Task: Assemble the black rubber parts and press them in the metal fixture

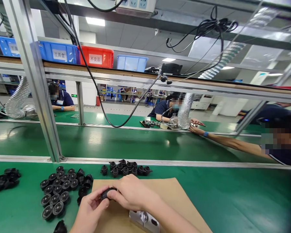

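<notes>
Two bare hands meet over a sheet of brown card point(174, 197) on a green table point(237, 200). The left hand point(88, 208) grips one side of a small black part point(105, 194) between thumb and fingers; the right hand point(132, 193) is clamped on the other side, its thumb lying along the near face. The part is thus held between both hands, above the left portion of the card; its finer detail is hidden by the fingers. Beneath the right forearm, a silver metal block point(140, 220) rests on the card, partly covered.

To the left of the card stands a group of round black caps point(59, 185), set close together in rough rows. Beyond the card's far edge is a cluster of black fittings point(123, 168), several with short side spouts. A dark heap point(6, 179) lies at the far left of the table, and a single black piece point(60, 227) lies near the lower edge of the view.

Behind, a pale rail point(184, 163) separates the table from a green strip point(135, 142). From the right, a co-worker's arm point(232, 142), with a blue wristband point(205, 134), reaches across this strip.
</notes>
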The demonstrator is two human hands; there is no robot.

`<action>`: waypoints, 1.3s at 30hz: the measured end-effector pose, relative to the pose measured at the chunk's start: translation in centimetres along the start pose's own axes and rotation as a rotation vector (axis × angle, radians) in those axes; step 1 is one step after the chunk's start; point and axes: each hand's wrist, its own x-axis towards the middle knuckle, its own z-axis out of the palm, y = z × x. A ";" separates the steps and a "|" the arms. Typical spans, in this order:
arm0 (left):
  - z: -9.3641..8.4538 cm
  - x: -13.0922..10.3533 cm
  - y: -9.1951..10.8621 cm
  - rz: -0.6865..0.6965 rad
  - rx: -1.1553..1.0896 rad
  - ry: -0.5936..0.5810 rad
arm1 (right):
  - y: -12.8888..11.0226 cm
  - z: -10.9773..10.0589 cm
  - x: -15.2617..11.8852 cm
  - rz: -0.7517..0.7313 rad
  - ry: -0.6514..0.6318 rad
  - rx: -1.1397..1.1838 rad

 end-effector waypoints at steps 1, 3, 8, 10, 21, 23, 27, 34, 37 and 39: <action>-0.1 0.1 -0.1 0.003 0.018 0.002 | 0.1 -0.2 0.0 -0.004 0.014 0.027; -0.3 0.4 -0.4 0.013 0.017 0.006 | 0.4 -0.5 -0.3 -0.033 0.067 0.117; -0.5 0.8 -1.0 0.007 -0.041 -0.034 | 1.1 -0.1 -0.4 -0.167 0.065 0.121; -0.6 0.9 -1.1 -0.012 -0.057 -0.041 | 1.2 0.4 0.0 -0.120 0.042 0.045; 0.5 0.4 0.4 -0.043 -0.069 0.118 | 1.2 0.2 0.1 -0.005 0.038 -0.075; 0.8 0.2 0.6 -0.054 -0.056 0.127 | 1.3 0.0 0.1 -0.001 0.045 -0.069; 1.2 0.0 0.6 0.033 -0.099 0.176 | 1.3 -0.3 0.0 0.007 0.033 -0.088; 0.3 0.3 -0.3 -0.003 -0.040 0.066 | 1.4 -0.3 -0.2 -0.003 0.035 -0.081; 0.7 0.0 -0.4 0.061 -0.007 0.169 | 1.5 -0.2 -0.2 -0.011 0.033 -0.085; 1.1 -0.1 -0.3 0.060 -0.004 0.189 | 1.5 -0.3 -0.2 -0.004 0.027 -0.091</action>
